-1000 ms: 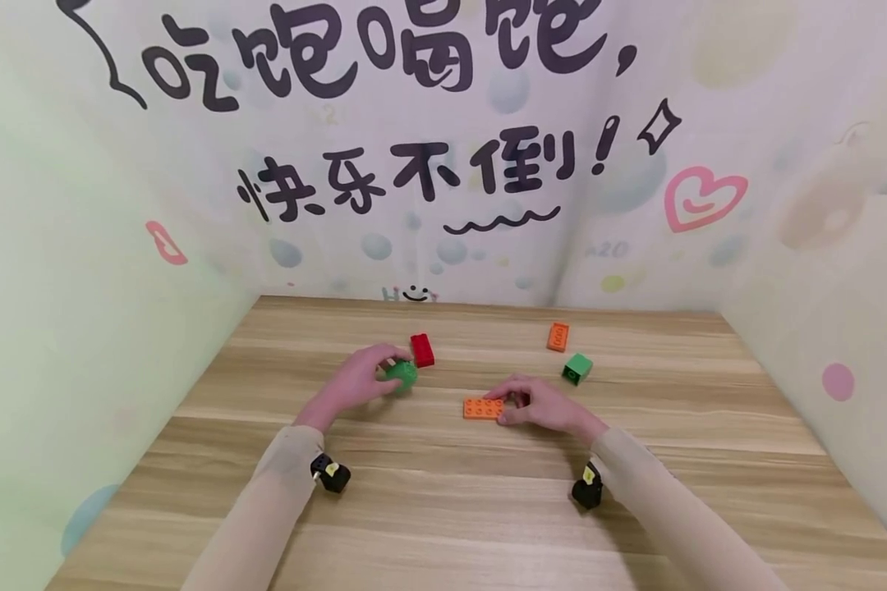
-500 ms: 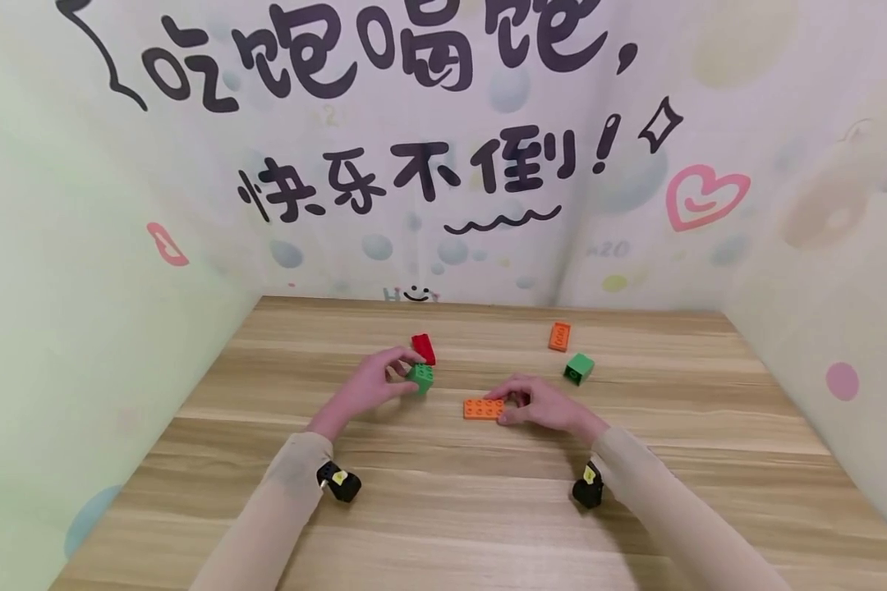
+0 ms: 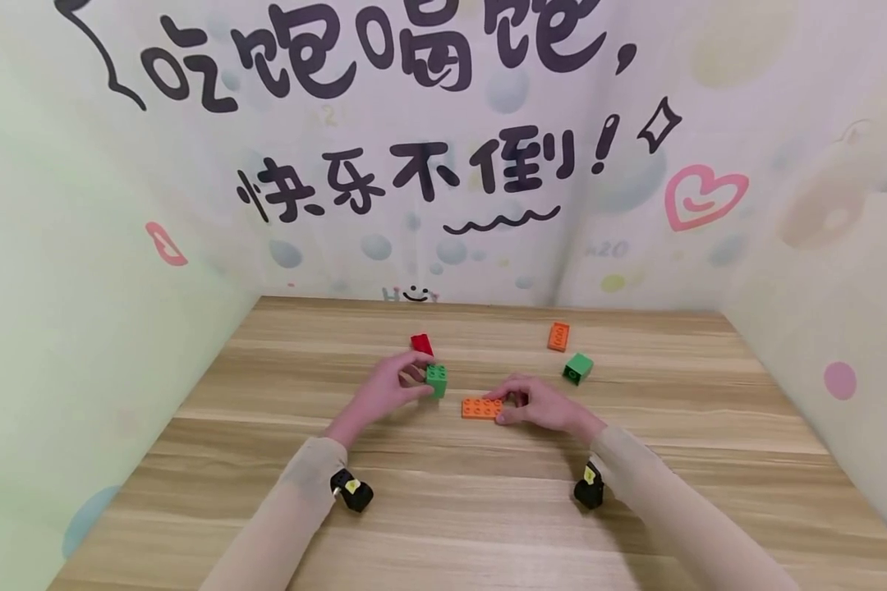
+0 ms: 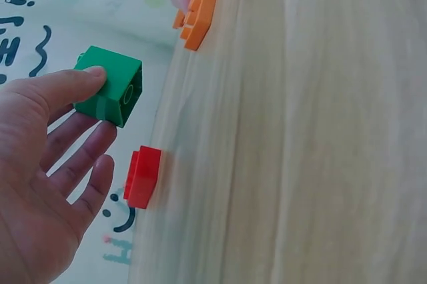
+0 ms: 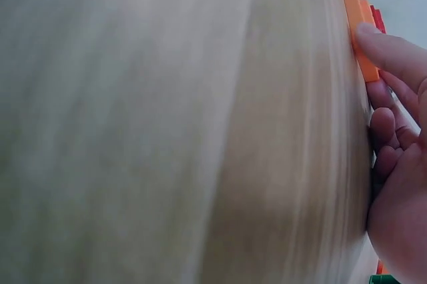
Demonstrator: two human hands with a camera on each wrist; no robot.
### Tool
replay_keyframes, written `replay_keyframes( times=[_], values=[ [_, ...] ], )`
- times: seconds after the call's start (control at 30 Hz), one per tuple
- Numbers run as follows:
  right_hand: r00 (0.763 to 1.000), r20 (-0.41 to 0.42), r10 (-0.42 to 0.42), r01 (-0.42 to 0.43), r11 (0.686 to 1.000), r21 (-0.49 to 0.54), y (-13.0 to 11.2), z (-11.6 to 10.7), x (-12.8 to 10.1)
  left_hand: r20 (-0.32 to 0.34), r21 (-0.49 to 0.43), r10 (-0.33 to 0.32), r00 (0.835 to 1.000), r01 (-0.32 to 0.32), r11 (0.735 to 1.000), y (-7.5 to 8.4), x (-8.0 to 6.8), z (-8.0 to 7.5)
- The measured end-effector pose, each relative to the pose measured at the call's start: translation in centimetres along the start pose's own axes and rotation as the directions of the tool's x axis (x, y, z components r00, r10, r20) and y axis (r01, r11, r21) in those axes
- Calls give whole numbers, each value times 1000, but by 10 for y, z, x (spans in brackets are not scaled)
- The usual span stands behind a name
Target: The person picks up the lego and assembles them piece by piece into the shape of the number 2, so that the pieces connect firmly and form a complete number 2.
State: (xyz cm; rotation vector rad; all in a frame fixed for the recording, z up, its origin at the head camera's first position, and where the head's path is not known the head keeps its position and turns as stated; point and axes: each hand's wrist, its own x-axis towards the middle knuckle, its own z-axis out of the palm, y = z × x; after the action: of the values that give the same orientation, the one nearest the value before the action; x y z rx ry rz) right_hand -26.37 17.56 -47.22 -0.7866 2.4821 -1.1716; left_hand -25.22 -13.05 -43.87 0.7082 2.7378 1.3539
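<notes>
The left hand's (image 3: 384, 391) thumb and fingers (image 4: 79, 84) pinch a green cube brick (image 3: 436, 380) near the middle of the head view, lifted just off the desk (image 3: 443, 509). To its right, the right hand's (image 3: 543, 405) curled fingers (image 5: 393, 54) hold the end of a flat orange plate (image 3: 482, 408) lying on the desk. A red brick (image 3: 421, 344) lies just above the left hand, while a small orange brick (image 3: 558, 336) and a second green brick (image 3: 578, 368) lie toward the upper right.
</notes>
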Motion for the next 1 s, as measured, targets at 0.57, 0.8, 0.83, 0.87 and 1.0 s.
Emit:
replay_keyframes(
  times=[0.57, 0.8, 0.83, 0.87, 1.0],
  values=[
    [1000, -13, -17, 17, 1000, -1, 2, 0, 1, 16, -42, -4, 1000, 5, 999, 8, 7, 18],
    [1000, -5, -18, 19, 1000, 18, 3, 1, 1, 25, -44, 10, 1000, -8, 999, 5, 11, 26],
    [1000, -3, -16, 16, 1000, 15, 3, 1, 2, 27, -44, 6, 1000, -5, 999, 5, 11, 27],
    [1000, -1, -13, 13, 1000, 14, 3, 1, 2, 29, -47, -1, 1000, 3, 999, 6, 12, 28],
    [1000, 1, -16, 16, 1000, -1, 4, 0, 2, 35, -76, -3, 999, 6, 997, 9, 13, 30]
  ],
)
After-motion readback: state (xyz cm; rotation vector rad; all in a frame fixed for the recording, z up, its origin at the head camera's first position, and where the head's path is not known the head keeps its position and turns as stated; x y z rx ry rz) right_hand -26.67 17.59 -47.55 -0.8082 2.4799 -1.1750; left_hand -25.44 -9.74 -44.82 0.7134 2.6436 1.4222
